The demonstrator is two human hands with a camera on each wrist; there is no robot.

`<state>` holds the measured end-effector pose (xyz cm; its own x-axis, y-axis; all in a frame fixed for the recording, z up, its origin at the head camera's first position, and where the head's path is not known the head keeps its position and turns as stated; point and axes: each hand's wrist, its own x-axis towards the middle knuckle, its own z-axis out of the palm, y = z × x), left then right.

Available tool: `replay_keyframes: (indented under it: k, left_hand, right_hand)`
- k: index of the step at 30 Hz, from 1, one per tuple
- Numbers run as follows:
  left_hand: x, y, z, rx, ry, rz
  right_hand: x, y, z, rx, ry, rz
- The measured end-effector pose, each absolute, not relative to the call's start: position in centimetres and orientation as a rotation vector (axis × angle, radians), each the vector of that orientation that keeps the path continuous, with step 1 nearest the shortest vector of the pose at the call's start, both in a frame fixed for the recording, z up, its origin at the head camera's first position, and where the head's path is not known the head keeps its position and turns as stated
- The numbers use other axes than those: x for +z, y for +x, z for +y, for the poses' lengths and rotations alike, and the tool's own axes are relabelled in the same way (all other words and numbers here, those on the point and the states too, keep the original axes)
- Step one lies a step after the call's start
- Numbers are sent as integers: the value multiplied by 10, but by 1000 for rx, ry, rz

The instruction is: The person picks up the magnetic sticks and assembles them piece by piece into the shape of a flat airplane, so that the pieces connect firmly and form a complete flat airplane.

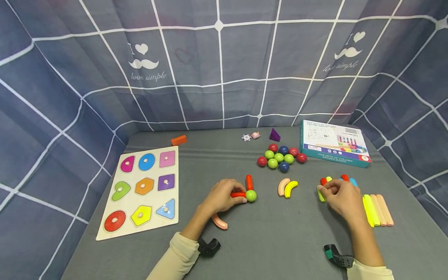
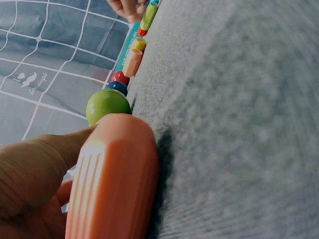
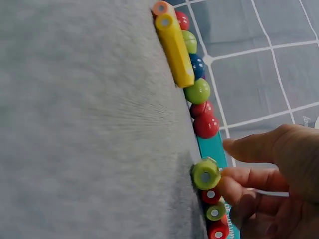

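While the left hand [image 1: 223, 195] pinches a short red rod [image 1: 238, 194] beside a glossy green ball [image 1: 251, 195], the right hand [image 1: 343, 197] is at a light-green faceted rod [image 3: 206, 174] on grey cloth [image 1: 273, 237]; whether it grips, cannot tell.

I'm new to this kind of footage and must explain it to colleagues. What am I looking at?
There's no machine here: a person is working bare-handed. The wide picture is taken from the person's head; the other two are taken from the wrists, one each. On the grey surface lie a shape puzzle board, a cluster of coloured balls, a printed box and colourful sticks, some curved. The left hand holds a red stick beside a green ball. The right hand is at a green stick; whether it grips it is hard to tell. The big peach shape in the left wrist picture is a curved piece seen close up.
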<state>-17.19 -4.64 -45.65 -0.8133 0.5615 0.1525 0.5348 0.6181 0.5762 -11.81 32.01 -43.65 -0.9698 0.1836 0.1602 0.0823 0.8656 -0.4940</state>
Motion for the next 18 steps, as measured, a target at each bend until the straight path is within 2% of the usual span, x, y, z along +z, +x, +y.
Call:
replay_keyframes:
  k: [10,14,18]
  left_hand:
    - [-458,-171,-48,973,917,2784]
    - [-458,-171,-49,975,928,2787]
    - [-458,-171,-48,973,937,2781]
  right_hand:
    - [-443,-107,317,655,-285,-2974]
    - [-445,-108,315,685,-191,-2954]
    - [-448,-110,303,844,25,-2876]
